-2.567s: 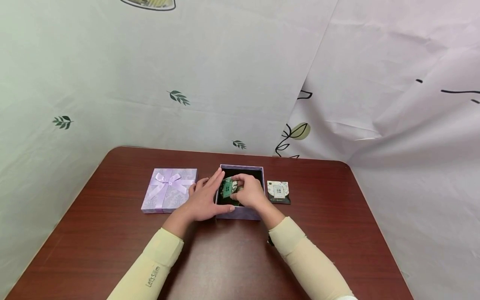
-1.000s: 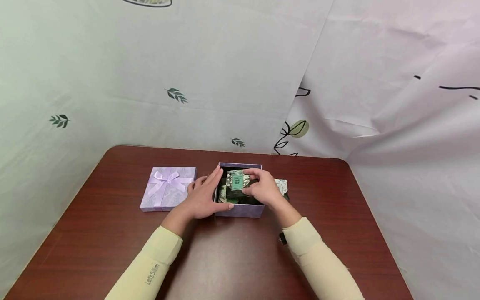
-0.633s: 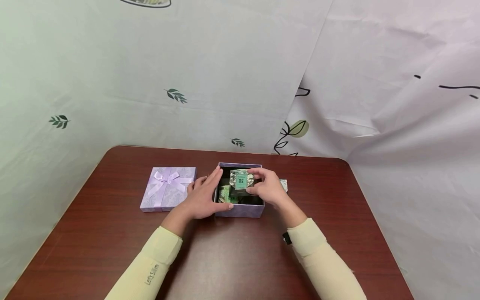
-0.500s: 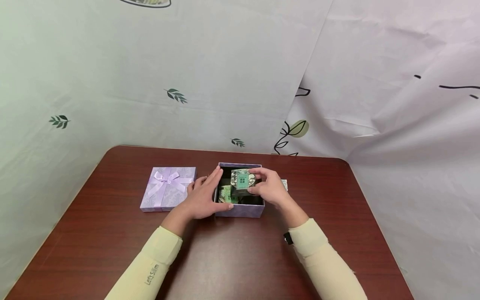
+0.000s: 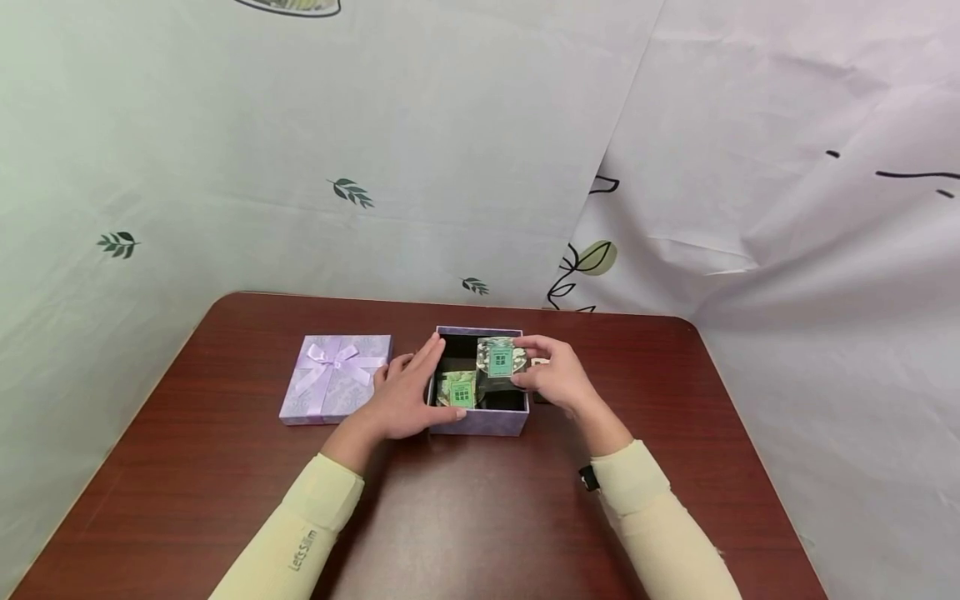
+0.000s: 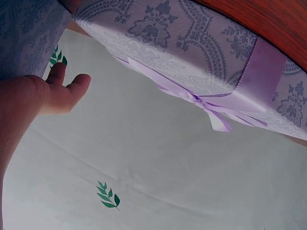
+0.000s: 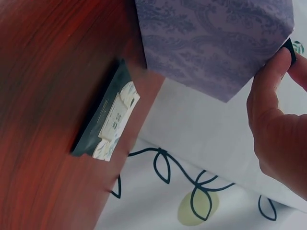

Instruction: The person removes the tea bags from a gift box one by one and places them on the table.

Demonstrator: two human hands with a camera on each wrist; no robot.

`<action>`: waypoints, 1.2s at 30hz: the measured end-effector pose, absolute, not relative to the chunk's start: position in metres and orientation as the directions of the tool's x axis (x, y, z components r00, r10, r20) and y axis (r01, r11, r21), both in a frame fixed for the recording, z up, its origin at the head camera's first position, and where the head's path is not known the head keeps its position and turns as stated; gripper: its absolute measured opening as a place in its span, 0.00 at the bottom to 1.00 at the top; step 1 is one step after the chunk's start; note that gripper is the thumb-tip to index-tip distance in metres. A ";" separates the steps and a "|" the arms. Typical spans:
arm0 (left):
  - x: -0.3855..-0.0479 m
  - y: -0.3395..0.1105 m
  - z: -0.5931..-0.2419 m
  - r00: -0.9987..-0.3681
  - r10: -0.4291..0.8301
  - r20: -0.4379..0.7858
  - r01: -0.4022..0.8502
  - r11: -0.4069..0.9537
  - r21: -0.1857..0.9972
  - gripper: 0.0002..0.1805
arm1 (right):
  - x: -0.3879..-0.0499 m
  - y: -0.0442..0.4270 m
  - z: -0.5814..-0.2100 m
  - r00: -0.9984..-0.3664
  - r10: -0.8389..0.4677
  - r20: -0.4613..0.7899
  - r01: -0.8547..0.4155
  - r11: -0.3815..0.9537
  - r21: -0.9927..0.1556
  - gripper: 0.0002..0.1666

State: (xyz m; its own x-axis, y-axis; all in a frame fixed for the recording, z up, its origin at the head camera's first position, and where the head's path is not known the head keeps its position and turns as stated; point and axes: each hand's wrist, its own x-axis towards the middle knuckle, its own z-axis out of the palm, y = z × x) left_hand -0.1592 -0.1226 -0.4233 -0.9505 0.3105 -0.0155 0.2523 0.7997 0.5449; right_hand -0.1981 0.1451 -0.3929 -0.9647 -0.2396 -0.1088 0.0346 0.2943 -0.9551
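In the head view, my right hand (image 5: 557, 377) pinches the right edge of a square tea bag packet (image 5: 498, 360), dark with a green label, over the right side of the open purple gift box (image 5: 478, 424). Another green-labelled packet (image 5: 456, 388) lies inside, at the front left. My left hand (image 5: 403, 402) rests at the box's left side, fingers straight along that wall and thumb at the front rim. In the left wrist view two bent fingers (image 6: 72, 93) show beside the box wall. A dark corner (image 7: 289, 50) of the held packet shows in the right wrist view.
The patterned lid (image 5: 311, 402) with its ribbon bow lies left of the box. Right of the box, a white and black packet (image 7: 111, 120) lies on the brown table (image 5: 480, 500), mostly hidden by my right hand in the head view. A pale cloth (image 5: 450, 150) hangs behind.
My right hand has lifted the held packet off the one beneath and moved it rightward, uncovering the front-left packet. The left hand keeps its place on the box.
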 end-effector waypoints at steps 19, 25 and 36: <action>-0.158 -0.122 -0.422 -0.949 0.316 -0.009 0.260 0.797 0.545 0.64 | -0.202 0.169 -0.400 -0.974 -0.196 -0.116 0.057 0.285 -0.957 0.34; -0.158 -0.122 -0.421 -0.950 0.313 -0.014 0.256 0.800 0.542 0.64 | -0.202 0.177 -0.399 -0.973 -0.193 -0.125 0.069 0.277 -0.958 0.33; -0.158 -0.122 -0.422 -0.949 0.315 -0.017 0.255 0.798 0.546 0.64 | -0.202 0.189 -0.400 -0.969 -0.209 -0.133 0.076 0.263 -0.962 0.33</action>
